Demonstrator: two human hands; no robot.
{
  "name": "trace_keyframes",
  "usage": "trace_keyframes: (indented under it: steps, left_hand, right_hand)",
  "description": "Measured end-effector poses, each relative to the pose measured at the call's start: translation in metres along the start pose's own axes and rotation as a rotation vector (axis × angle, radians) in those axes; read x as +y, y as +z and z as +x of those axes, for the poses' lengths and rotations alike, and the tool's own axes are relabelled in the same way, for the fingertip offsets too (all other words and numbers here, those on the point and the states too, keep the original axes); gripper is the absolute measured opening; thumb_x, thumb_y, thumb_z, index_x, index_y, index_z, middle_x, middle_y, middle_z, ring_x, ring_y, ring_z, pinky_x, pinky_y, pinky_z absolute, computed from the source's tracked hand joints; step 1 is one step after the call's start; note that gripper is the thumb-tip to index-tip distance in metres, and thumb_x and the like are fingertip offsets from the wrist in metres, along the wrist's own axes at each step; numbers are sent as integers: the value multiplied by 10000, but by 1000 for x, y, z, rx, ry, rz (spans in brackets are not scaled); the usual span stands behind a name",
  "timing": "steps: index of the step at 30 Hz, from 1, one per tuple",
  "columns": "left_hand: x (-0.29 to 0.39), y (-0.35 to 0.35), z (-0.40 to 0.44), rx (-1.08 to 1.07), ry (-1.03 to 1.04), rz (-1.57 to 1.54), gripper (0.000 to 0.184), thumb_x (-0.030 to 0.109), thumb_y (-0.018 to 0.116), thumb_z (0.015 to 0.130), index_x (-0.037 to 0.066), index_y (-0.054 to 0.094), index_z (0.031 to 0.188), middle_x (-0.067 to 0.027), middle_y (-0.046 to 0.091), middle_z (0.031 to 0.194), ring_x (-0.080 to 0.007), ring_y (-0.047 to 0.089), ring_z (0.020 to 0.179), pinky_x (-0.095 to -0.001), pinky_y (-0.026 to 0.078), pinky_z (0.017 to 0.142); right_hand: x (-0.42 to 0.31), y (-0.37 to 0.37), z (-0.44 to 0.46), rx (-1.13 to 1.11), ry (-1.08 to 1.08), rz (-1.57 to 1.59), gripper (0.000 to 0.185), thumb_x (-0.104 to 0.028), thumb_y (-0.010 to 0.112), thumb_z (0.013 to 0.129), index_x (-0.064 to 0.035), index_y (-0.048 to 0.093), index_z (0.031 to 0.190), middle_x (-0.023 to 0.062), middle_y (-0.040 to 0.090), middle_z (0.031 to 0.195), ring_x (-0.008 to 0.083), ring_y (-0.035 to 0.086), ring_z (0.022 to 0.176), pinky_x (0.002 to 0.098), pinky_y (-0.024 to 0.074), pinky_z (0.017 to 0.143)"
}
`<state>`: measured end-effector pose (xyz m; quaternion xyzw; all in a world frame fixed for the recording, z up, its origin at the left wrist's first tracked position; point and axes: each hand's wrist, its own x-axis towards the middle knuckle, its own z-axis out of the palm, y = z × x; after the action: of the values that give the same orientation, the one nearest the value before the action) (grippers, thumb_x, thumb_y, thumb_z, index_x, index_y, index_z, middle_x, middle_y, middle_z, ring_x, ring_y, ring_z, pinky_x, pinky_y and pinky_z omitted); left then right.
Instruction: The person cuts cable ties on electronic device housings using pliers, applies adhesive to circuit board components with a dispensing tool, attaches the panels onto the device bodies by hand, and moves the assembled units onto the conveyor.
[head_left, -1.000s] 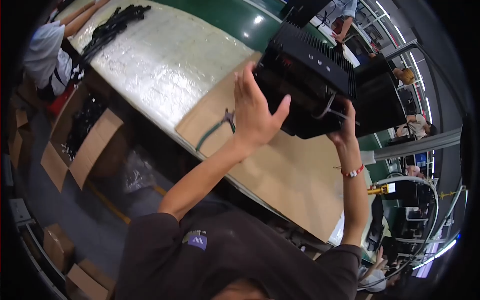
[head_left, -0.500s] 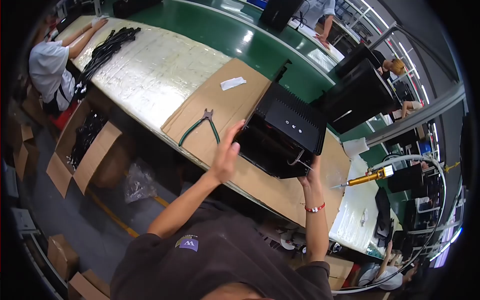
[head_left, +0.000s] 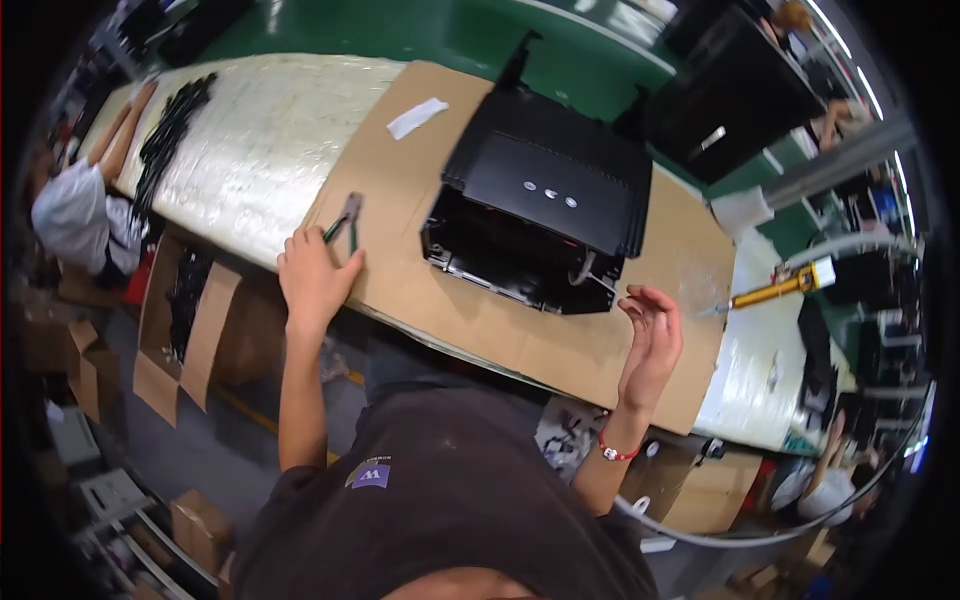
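Observation:
My left hand [head_left: 317, 280] is at the green-handled cutting pliers [head_left: 350, 212], thumb on one side and fingers on the other. It covers the lower handles, while the jaws point away from me. A black finned metal housing [head_left: 555, 170] stands on the cardboard, its open side towards me. Inside it is dark, with a pale cable [head_left: 583, 268] near the right edge. My right hand [head_left: 652, 345], wearing a red bracelet, hovers just off the housing's near right corner. Its fingers are loosely bent and apart, holding nothing.
A cardboard sheet [head_left: 390, 190] covers part of the worktable, with a white paper scrap [head_left: 417, 118] on it. Black cables [head_left: 172, 140] lie at far left, near another person's arms. A yellow tool [head_left: 775, 287] on a hose hangs at right. An open carton [head_left: 205, 335] stands below.
Both hands have come off the black housing, which now rests turned on the cardboard. My left hand has moved left onto the pliers; my right hand has drawn back. The view has shifted.

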<state>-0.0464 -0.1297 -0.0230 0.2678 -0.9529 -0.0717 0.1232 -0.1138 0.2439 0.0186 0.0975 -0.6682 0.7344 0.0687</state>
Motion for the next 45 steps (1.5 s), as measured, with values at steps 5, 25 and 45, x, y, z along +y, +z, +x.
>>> trace_keyframes:
  steps: [5, 25, 45]
  left_hand:
    - [-25, 32, -2, 0, 120, -468, 402, 104, 710, 745, -6, 491, 1063, -132, 561, 1070, -267, 595, 911, -351, 478, 787]
    - [167, -22, -92, -1303, -86, -1785, 447, 283, 285, 1038, 1, 383, 1371, -77, 550, 1134, -169, 540, 1014, -335, 427, 938]
    - [184, -33, -84, -1254, 3, -1656, 295, 226, 325, 1026, 38, 450, 1217, -78, 522, 1030, -167, 568, 921, -339, 501, 817]
  right_hand:
    - [-11, 23, -11, 29, -99, -102, 226, 5, 543, 884, 36, 551, 1108, 85, 582, 1000, 136, 569, 862, 267, 444, 828]
    - [-16, 28, 0, 96, -403, -390, 96, 92, 663, 787, 35, 655, 863, 100, 626, 812, 164, 574, 744, 248, 448, 657]
    - [-11, 30, -12, 85, -358, -392, 76, 87, 655, 798, 49, 649, 863, 114, 626, 822, 168, 574, 754, 249, 444, 664]
